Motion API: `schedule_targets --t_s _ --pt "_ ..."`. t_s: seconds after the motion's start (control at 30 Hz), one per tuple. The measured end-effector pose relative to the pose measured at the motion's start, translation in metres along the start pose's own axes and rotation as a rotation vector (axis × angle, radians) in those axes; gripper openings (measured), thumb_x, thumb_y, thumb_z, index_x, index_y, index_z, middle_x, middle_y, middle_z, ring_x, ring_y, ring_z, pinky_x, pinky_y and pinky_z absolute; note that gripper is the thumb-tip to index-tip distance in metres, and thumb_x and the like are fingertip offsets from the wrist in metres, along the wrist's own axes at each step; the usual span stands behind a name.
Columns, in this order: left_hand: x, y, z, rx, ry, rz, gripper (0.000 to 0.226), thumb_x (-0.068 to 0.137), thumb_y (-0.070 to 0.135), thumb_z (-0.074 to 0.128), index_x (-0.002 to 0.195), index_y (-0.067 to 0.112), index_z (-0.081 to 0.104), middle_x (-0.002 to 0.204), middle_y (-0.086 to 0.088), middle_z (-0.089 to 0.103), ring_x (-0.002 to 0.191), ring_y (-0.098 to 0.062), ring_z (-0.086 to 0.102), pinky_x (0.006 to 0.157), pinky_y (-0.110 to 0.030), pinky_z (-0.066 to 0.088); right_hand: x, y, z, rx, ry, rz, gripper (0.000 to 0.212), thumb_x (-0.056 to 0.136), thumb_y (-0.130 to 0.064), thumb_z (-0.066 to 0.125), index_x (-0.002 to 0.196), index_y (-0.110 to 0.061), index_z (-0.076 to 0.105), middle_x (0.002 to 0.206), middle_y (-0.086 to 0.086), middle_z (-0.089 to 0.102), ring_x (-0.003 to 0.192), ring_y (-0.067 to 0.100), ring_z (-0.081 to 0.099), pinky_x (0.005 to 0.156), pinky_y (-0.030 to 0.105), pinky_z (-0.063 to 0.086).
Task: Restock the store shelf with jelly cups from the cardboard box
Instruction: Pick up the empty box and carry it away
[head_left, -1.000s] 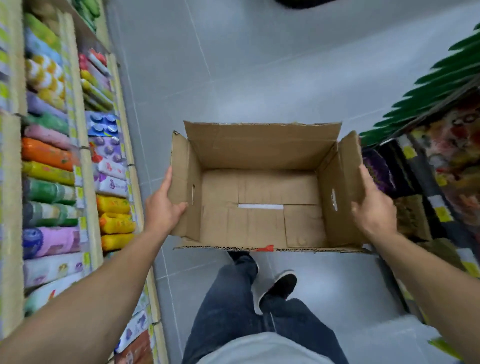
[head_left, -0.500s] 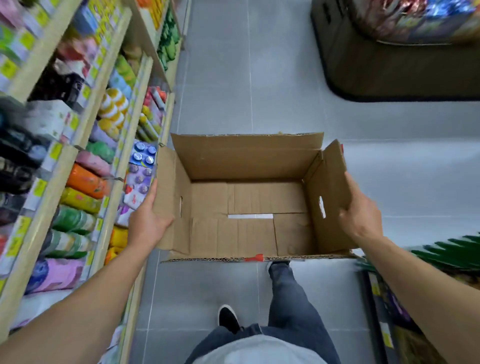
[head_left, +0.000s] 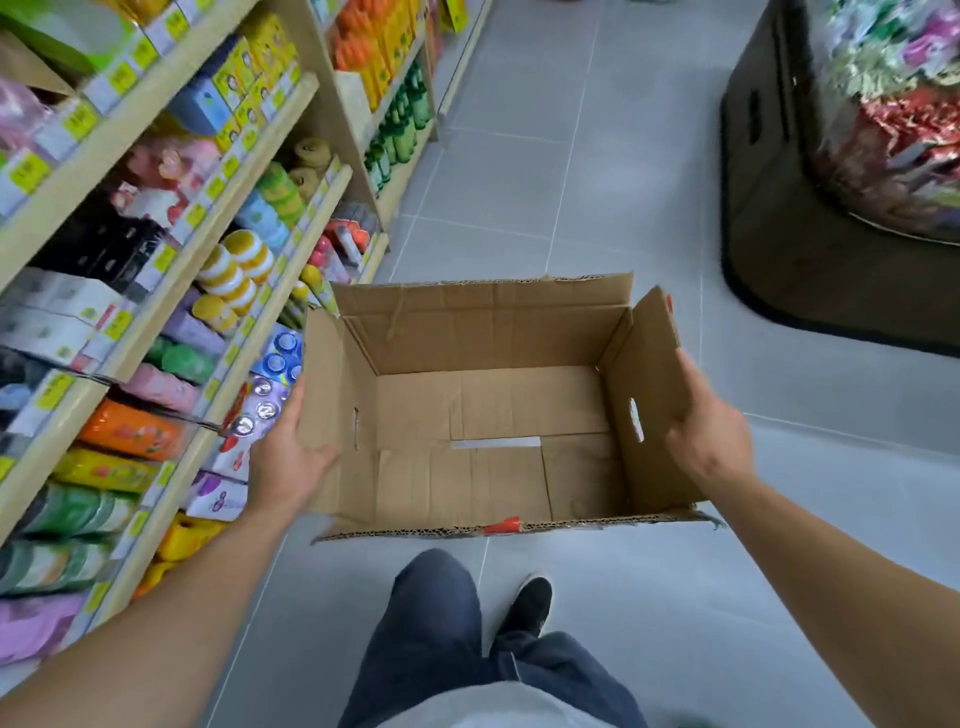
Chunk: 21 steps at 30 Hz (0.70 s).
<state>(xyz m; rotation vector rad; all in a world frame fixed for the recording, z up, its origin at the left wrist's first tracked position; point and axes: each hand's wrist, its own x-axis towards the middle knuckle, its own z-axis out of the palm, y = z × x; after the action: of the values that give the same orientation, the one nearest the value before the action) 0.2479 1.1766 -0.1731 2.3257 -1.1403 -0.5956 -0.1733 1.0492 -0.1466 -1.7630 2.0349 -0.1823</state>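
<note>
I carry an open cardboard box (head_left: 488, 332) in front of me above the grey floor. Its inside is bare cardboard; no jelly cups show in it. My left hand (head_left: 288, 457) grips the box's left flap, thumb over the inner edge. My right hand (head_left: 709, 431) holds the right flap from outside, fingers curled around it. Jelly cups with blue and purple lids (head_left: 270, 374) sit on the wooden store shelf (head_left: 218, 395) just left of the box.
Wooden shelves (head_left: 171, 280) packed with colourful packs run along the left. A dark display stand (head_left: 810, 249) with wrapped sweets stands at the right back. Grey tiled aisle floor (head_left: 519, 171) stretches ahead. My legs and a black shoe (head_left: 527, 605) are below the box.
My view has swung up the aisle while I walk with the box. The green display at the right is gone and the dark stand has come closer. Both hands keep their hold.
</note>
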Motion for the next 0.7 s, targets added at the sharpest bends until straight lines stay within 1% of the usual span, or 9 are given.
schedule_targets --t_s 0.07,0.17,0.23,0.3,0.37,0.43,0.53,0.67,0.7 --pt "0.025 0.016 0.011 -0.037 0.013 -0.030 0.102 0.076 0.009 0.082 0.156 0.035 0.025 0.154 0.002 0.042 0.134 -0.024 0.048 0.099 -0.030 0.039 0.042 -0.009 -0.006 -0.013 -0.023 -0.031 0.094 0.082 -0.001 0.054 0.153 -0.046 0.011 0.106 0.015 0.067 0.089 0.039 0.062 0.076 0.045 0.054" --pt "0.071 0.037 0.032 -0.043 0.040 -0.096 0.100 0.076 0.009 0.081 0.156 0.033 0.026 0.153 -0.001 0.044 0.133 -0.026 0.049 0.101 -0.032 0.040 0.114 -0.030 -0.012 -0.036 -0.044 -0.080 0.094 0.083 -0.001 0.054 0.153 -0.047 0.010 0.108 0.016 0.067 0.090 0.040 0.063 0.079 0.047 0.056" --pt "0.108 0.050 0.047 -0.077 0.047 -0.126 0.101 0.076 0.009 0.081 0.156 0.035 0.025 0.154 -0.001 0.043 0.134 -0.026 0.048 0.103 -0.034 0.041 0.164 -0.049 -0.014 -0.051 -0.048 -0.110 0.093 0.084 -0.002 0.053 0.152 -0.048 0.010 0.108 0.015 0.066 0.090 0.040 0.062 0.081 0.049 0.056" --pt "0.149 0.065 0.060 -0.118 0.055 -0.147 0.102 0.077 0.009 0.081 0.156 0.036 0.023 0.157 0.000 0.038 0.139 -0.022 0.042 0.109 -0.035 0.038 0.216 -0.070 -0.018 -0.057 -0.047 -0.134 0.091 0.083 -0.005 0.052 0.151 -0.049 0.011 0.106 0.016 0.066 0.088 0.041 0.062 0.080 0.048 0.055" --pt "0.186 0.078 0.067 -0.145 0.068 -0.173 0.100 0.077 0.008 0.080 0.156 0.033 0.024 0.158 0.000 0.036 0.141 -0.021 0.040 0.111 -0.036 0.038 0.261 -0.092 -0.023 -0.090 -0.053 -0.157 0.091 0.083 -0.006 0.052 0.151 -0.049 0.010 0.106 0.016 0.066 0.089 0.042 0.061 0.076 0.043 0.053" --pt "0.226 0.093 0.071 -0.137 0.073 -0.214 0.100 0.077 0.011 0.080 0.156 0.034 0.024 0.157 0.001 0.037 0.138 -0.022 0.044 0.108 -0.037 0.041 0.311 -0.118 -0.029 -0.119 -0.068 -0.172 0.090 0.084 -0.008 0.053 0.151 -0.049 0.009 0.109 0.016 0.066 0.093 0.042 0.061 0.075 0.041 0.050" --pt "0.273 0.118 0.069 -0.097 0.095 -0.247 0.101 0.076 0.013 0.080 0.156 0.037 0.023 0.152 -0.003 0.046 0.126 -0.030 0.055 0.099 -0.043 0.048 0.372 -0.153 -0.039 -0.140 -0.087 -0.205 0.090 0.083 -0.008 0.053 0.151 -0.049 0.010 0.114 0.015 0.066 0.098 0.042 0.061 0.082 0.044 0.051" --pt "0.320 0.152 0.079 -0.065 0.115 -0.305 0.099 0.077 0.011 0.080 0.156 0.033 0.025 0.147 -0.008 0.051 0.117 -0.034 0.059 0.091 -0.039 0.048 0.449 -0.184 -0.047 -0.147 -0.134 -0.258 0.091 0.084 -0.007 0.055 0.150 -0.051 0.011 0.114 0.016 0.067 0.097 0.043 0.063 0.083 0.045 0.053" --pt "0.332 0.159 0.085 -0.068 0.127 -0.309 0.100 0.076 0.010 0.081 0.156 0.032 0.026 0.146 -0.008 0.052 0.118 -0.034 0.059 0.091 -0.039 0.048 0.470 -0.191 -0.048 -0.156 -0.145 -0.280 0.090 0.085 -0.008 0.056 0.150 -0.051 0.011 0.113 0.017 0.067 0.096 0.043 0.063 0.082 0.046 0.053"
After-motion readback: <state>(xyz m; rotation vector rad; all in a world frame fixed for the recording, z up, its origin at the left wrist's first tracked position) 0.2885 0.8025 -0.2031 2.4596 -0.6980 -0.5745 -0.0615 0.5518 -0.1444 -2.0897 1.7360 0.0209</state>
